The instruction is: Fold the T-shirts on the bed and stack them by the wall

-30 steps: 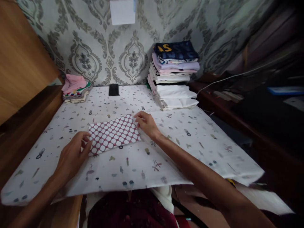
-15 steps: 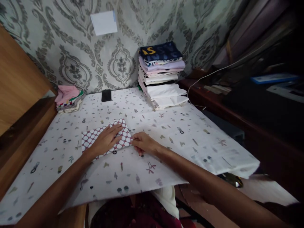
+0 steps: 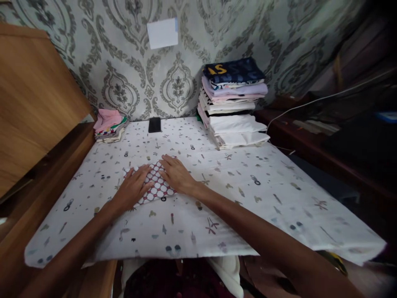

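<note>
A folded cloth [image 3: 158,184] with a white, red and dark lattice pattern lies flat on the table. My left hand [image 3: 135,186] rests on its left part, palm down with the fingers stretched out. Over its right end lies my right hand [image 3: 176,174], also flat with fingers extended. Both hands press on the cloth and hide its two ends; neither grips anything.
The table wears a white printed cover [image 3: 235,207]. Behind stand a tall pile of folded clothes [image 3: 234,107], a small pile of folded clothes [image 3: 110,126] and a black phone-like object [image 3: 154,124]. A wooden panel [image 3: 40,99] borders the left; a pale cable [image 3: 310,98] hangs right.
My right hand has gone from a closed grip at the cloth's right edge to lying flat on top of it. My left hand has slid toward the cloth's left end. The view has turned left.
</note>
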`<act>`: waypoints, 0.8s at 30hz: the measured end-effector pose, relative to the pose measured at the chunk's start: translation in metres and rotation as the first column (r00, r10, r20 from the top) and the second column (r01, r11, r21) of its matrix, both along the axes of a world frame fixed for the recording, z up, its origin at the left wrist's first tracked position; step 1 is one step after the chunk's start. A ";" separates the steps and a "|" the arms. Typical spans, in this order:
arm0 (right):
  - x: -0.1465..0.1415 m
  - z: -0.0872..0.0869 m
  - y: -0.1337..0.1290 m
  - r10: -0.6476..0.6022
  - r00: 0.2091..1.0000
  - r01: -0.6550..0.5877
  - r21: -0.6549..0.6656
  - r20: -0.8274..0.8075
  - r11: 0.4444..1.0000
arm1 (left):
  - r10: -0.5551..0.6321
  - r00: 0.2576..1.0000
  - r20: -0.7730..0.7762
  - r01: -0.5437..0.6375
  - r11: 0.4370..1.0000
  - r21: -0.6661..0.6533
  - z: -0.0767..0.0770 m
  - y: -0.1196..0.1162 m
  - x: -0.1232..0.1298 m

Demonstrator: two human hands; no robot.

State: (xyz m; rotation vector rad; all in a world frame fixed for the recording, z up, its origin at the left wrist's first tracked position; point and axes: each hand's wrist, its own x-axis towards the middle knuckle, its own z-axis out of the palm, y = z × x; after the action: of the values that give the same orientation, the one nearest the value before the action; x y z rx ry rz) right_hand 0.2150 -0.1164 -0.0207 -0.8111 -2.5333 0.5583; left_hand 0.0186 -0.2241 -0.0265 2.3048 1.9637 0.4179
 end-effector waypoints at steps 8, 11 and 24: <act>0.001 -0.027 0.015 -0.077 0.986 0.074 0.027 0.150 0.997 | 0.082 0.996 -0.024 -0.083 0.996 -0.022 -0.018 -0.004 -0.033; 0.000 -0.015 0.017 -0.071 0.982 0.065 0.041 0.175 0.997 | 0.188 0.981 0.049 -0.189 0.982 0.021 -0.019 -0.003 -0.039; -0.030 0.037 0.081 0.219 0.894 -0.172 -0.151 0.392 0.973 | 0.368 0.888 0.276 -0.284 0.910 -0.302 0.004 0.039 -0.091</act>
State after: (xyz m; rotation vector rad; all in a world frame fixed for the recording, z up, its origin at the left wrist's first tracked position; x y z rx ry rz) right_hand 0.1853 -0.0350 0.0168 -0.7810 -3.0163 0.6590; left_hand -0.0724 -0.1850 -0.0226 1.6288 2.0908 0.5020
